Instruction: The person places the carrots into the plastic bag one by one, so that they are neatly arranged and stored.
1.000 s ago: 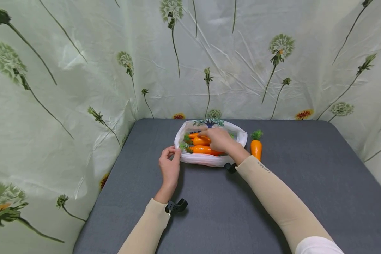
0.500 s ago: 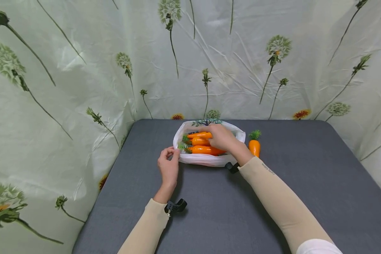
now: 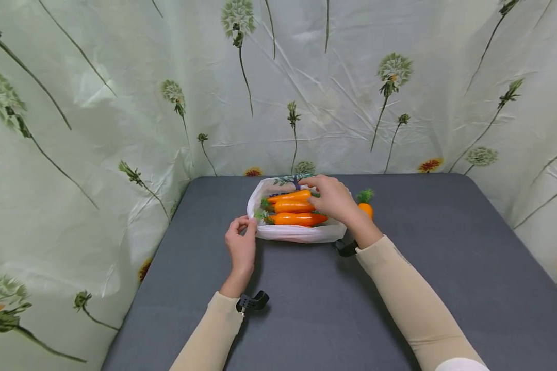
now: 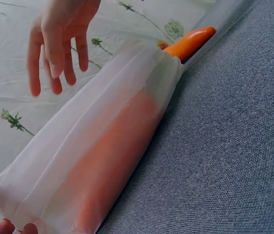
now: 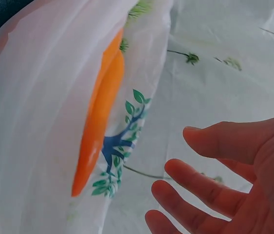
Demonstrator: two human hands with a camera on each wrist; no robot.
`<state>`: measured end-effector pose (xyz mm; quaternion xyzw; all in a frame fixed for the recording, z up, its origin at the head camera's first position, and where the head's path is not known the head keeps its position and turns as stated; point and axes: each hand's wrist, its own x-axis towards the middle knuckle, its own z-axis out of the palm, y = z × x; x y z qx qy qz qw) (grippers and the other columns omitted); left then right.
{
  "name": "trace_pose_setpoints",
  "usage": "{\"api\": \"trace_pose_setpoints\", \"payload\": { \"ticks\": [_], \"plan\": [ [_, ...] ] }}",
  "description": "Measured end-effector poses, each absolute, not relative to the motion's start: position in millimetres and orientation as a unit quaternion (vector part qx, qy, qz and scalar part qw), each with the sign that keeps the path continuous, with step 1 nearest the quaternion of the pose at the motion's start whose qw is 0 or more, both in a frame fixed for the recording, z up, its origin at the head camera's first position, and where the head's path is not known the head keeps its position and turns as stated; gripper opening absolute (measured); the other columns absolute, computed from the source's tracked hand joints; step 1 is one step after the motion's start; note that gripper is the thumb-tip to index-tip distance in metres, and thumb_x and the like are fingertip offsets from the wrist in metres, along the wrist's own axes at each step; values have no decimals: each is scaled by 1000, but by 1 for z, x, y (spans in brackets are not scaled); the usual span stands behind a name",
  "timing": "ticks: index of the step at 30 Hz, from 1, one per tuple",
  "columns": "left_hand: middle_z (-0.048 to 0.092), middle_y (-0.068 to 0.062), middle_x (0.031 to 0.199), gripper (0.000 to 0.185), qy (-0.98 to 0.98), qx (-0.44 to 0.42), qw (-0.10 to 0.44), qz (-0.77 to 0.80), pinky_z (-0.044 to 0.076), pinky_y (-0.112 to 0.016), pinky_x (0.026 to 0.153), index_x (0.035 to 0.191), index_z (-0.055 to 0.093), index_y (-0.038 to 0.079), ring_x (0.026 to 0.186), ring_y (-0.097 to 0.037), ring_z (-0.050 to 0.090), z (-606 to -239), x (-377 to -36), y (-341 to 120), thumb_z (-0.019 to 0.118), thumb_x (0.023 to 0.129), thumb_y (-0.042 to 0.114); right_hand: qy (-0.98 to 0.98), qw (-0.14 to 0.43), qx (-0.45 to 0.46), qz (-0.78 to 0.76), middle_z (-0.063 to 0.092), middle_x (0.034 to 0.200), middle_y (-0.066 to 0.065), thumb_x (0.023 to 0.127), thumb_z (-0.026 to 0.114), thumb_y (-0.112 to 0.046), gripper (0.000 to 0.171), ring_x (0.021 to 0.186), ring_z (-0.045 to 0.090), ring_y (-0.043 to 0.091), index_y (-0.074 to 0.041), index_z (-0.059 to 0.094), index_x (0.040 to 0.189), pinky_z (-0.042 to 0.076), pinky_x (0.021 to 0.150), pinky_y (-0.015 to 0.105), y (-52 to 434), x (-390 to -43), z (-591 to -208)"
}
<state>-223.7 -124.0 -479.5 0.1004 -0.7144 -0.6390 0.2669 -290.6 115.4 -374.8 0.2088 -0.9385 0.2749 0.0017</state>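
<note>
Bag (image 3: 293, 234) edge pinched by left hand (image 3: 240, 246); right hand (image 3: 335, 198) has lifted off carrots (image 3: 293, 207), fingers spread, empty.

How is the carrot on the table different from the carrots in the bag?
The lone carrot lies outside on the grey table, right of the white bag; the bagged carrots sit inside it. The lone one points its green top away from the person, while the bagged ones lie sideways, tops to the left. It is alone; three show stacked together. All are orange with green tops.
</note>
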Motion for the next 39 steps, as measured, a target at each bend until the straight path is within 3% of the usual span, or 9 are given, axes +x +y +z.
{"api": "trace_pose_setpoints", "payload": {
  "ticks": [3, 6, 10, 16, 21, 32, 39],
  "plan": [
    [67, -8, 111, 14, -717, 104, 266, -636, 52, -21, 75, 86, 66, 5, 103, -24, 61, -480, -224, -125, 72, 93, 16, -939, 21, 193, 284, 60, 132, 6, 94, 68, -14, 46, 109, 61, 28, -25, 62, 139, 48, 57, 34, 122, -286, -374],
    [67, -7, 111, 13, -716, 107, 263, -638, 52, -20, 75, 86, 66, 6, 103, -24, 61, -481, -224, -126, 72, 93, 16, -936, 37, 177, 302, 59, 134, 7, 94, 69, -15, 46, 116, 59, 32, -25, 62, 138, 52, 63, 39, 130, -281, -373],
    [66, -7, 111, 13, -716, 109, 262, -638, 53, -21, 75, 86, 66, 6, 103, -23, 61, -482, -225, -127, 72, 93, 15, -930, 60, 162, 324, 60, 132, 10, 94, 69, -12, 46, 115, 58, 34, -22, 61, 139, 51, 65, 42, 141, -274, -371],
    [66, -5, 110, 13, -716, 114, 261, -637, 52, -23, 77, 87, 66, 6, 104, -21, 60, -481, -225, -128, 72, 93, 15, -925, 97, 136, 341, 62, 127, 12, 93, 71, -12, 45, 110, 59, 33, -19, 63, 137, 52, 79, 49, 156, -269, -375],
    [67, -6, 110, 13, -715, 110, 261, -639, 52, -23, 76, 87, 65, 5, 104, -22, 60, -481, -225, -128, 72, 93, 14, -921, 108, 102, 361, 60, 127, 11, 93, 71, -11, 47, 110, 60, 34, -18, 62, 138, 51, 83, 52, 170, -269, -382],
    [65, -5, 111, 14, -719, 107, 257, -637, 51, -32, 82, 88, 66, 6, 105, -21, 59, -482, -224, -126, 71, 94, 17, -927, 77, 29, 365, 58, 134, 19, 94, 67, -11, 50, 112, 58, 40, -16, 56, 143, 50, 85, 55, 202, -273, -414],
    [66, -6, 110, 16, -718, 103, 259, -638, 52, -29, 80, 87, 65, 6, 104, -21, 60, -484, -225, -125, 71, 94, 19, -935, 49, 10, 351, 57, 134, 24, 93, 70, -13, 53, 108, 57, 41, -11, 55, 143, 48, 87, 56, 215, -274, -431]
  ]
}}
